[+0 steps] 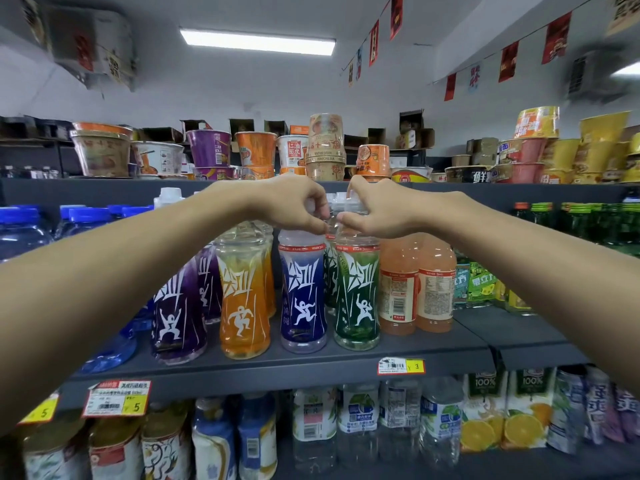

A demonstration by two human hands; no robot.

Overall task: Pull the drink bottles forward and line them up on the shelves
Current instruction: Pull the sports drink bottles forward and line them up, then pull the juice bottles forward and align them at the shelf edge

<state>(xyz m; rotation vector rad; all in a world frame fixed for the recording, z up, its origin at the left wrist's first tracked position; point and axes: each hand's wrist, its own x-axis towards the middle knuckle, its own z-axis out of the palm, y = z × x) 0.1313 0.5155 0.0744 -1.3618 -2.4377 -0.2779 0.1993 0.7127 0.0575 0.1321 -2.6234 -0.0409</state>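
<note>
White caps, barely visible: curled fingers swallow the tops of the blue bottle (303, 292) and the green bottle (356, 292). Behind the blue bottle, more bottles stand in rows, only slivers showing. Far left of it, the water jugs (20, 233) are cut by the forearm and blurred. Below it, the lower row's labels are too smeared to read.

Now the hands. The left hand (294, 206) stretches in from the left, knuckles up, fingers wrapped round the blue bottle's cap. The right hand (370, 209) mirrors it just right of the blue bottle, clamped on the green bottle's cap. The thumbs nearly meet between the two necks.

Both bottles stand upright, side by side, near the front edge of the shelf (277, 368). An orange bottle (244, 299) is just left of the blue bottle, a purple bottle (176, 306) further left, and peach bottles (415, 282) are to its right, past the green.

Writing: bold white characters and a white leaping figure on each sleeve. The price tag (400, 366) below-right of the blue bottle reads 3, and the tag (117, 398) below-left reads 5. Cartons (485, 410) lower right say 100%.
</note>
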